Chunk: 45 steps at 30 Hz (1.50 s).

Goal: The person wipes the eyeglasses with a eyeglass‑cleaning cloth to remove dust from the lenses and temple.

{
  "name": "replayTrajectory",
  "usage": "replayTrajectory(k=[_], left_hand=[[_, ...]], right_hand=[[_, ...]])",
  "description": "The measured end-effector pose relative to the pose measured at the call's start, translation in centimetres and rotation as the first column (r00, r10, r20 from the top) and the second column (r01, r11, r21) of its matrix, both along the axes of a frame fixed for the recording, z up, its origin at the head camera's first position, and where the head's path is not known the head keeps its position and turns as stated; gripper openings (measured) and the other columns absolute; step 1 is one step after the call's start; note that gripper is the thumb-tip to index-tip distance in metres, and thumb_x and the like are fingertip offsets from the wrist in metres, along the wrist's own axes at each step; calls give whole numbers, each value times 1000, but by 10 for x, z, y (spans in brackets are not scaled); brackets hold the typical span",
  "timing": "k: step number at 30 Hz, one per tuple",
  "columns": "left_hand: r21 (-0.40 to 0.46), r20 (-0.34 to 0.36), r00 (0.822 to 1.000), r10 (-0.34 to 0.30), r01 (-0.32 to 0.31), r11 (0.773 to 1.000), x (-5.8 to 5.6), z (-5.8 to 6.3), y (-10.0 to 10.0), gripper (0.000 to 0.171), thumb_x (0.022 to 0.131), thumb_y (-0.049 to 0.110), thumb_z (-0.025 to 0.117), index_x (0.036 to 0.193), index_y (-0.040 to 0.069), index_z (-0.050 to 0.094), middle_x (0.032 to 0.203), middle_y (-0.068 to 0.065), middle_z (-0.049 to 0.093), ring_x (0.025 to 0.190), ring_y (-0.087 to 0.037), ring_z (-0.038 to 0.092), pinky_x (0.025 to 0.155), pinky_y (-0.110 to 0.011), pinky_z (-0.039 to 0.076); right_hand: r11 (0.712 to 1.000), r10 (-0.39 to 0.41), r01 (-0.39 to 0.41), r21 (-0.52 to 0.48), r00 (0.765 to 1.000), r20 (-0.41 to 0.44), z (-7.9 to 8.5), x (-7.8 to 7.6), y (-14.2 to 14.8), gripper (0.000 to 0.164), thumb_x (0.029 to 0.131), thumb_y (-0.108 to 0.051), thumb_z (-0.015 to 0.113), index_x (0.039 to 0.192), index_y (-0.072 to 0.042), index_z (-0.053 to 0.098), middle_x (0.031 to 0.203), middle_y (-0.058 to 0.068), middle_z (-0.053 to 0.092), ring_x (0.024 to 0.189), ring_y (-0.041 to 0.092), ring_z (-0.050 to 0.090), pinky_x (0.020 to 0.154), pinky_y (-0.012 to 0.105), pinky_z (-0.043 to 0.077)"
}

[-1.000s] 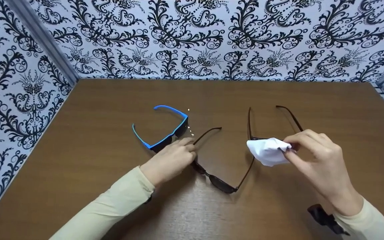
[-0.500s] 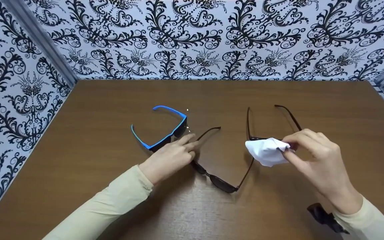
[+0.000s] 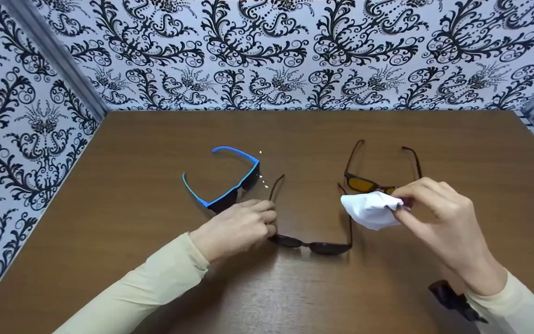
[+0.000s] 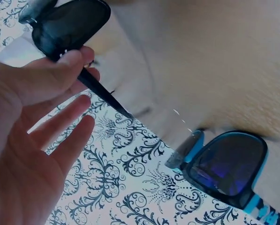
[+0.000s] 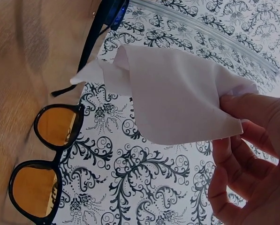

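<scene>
My left hand (image 3: 239, 227) pinches the black sunglasses (image 3: 328, 248) at one corner, where the lens frame meets the temple. The left wrist view shows thumb and forefinger on that hinge (image 4: 79, 58), the other fingers loosely spread. Thumb and fingers of my right hand (image 3: 443, 227) pinch a white cloth (image 3: 371, 211), which hangs in loose folds in the right wrist view. Behind the cloth stand glasses with amber lenses (image 5: 60, 126) and a dark frame, partly covered by it in the head view. Blue-framed sunglasses (image 3: 230, 192) lie just beyond my left hand.
The brown wooden table (image 3: 155, 287) has patterned black-and-white panels (image 3: 267, 51) at its back and sides. Several small white specks (image 3: 262, 178) show beside the blue sunglasses. A dark device (image 3: 454, 299) is strapped at my right wrist.
The black sunglasses have swung round in my left hand, their far end moving right and away from me. The amber glasses have shifted back and turned, baring a lens. My right hand stays nearly still.
</scene>
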State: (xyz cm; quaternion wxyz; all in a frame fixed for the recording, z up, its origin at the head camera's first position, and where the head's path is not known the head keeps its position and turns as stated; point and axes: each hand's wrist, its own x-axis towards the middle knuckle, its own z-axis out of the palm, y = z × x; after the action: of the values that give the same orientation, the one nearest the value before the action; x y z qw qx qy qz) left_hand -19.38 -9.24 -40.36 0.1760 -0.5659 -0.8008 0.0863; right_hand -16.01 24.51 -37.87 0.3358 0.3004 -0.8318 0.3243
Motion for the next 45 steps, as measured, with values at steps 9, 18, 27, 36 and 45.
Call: replayTrajectory(k=[9, 18, 27, 36, 45], left_hand=[[-19, 257, 966, -7, 12, 1000, 6, 0, 8, 17, 75, 0, 63, 82, 15, 69, 78, 3, 56, 77, -17, 54, 67, -27, 46], [-41, 406, 912, 48, -34, 999, 3, -2, 16, 5, 84, 11, 65, 87, 12, 67, 79, 0, 55, 77, -20, 53, 67, -28, 45], [-140, 496, 851, 176, -121, 983, 1, 0, 23, 15, 92, 13, 57, 79, 8, 62, 78, -3, 60, 77, -24, 60, 72, -35, 50], [-34, 610, 769, 193, -219, 975, -1, 6, 24, 22, 89, 5, 55, 69, 11, 49, 57, 8, 38, 52, -9, 39, 52, -27, 37], [253, 769, 639, -5, -298, 920, -2, 24, 29, 12, 90, 1, 53, 82, 5, 60, 66, 6, 52, 55, -3, 42, 51, -20, 35]], right_hand=[[1000, 5, -5, -4, 1000, -5, 5, 1, 0, 27, 63, 12, 73, 84, -4, 70, 81, -1, 65, 73, 10, 53, 70, 16, 34], [1000, 5, -5, -18, 1000, -14, 7, 1, 0, 20, 88, -23, 69, 84, -3, 71, 81, 1, 66, 72, 10, 53, 70, 16, 35], [1000, -1, 0, -18, 1000, -22, 7, 0, 0, 42, 94, -42, 57, 84, -3, 71, 80, 1, 66, 71, 10, 52, 69, 15, 34], [1000, 12, -12, -9, 1000, -16, 10, -1, 2, 12, 82, -15, 71, 85, -3, 71, 82, 1, 66, 73, 9, 53, 70, 16, 36], [994, 36, -41, 100, 998, 59, 22, -4, -14, 31, 71, 17, 71, 92, -5, 69, 94, 4, 65, 82, 13, 59, 75, 10, 44]])
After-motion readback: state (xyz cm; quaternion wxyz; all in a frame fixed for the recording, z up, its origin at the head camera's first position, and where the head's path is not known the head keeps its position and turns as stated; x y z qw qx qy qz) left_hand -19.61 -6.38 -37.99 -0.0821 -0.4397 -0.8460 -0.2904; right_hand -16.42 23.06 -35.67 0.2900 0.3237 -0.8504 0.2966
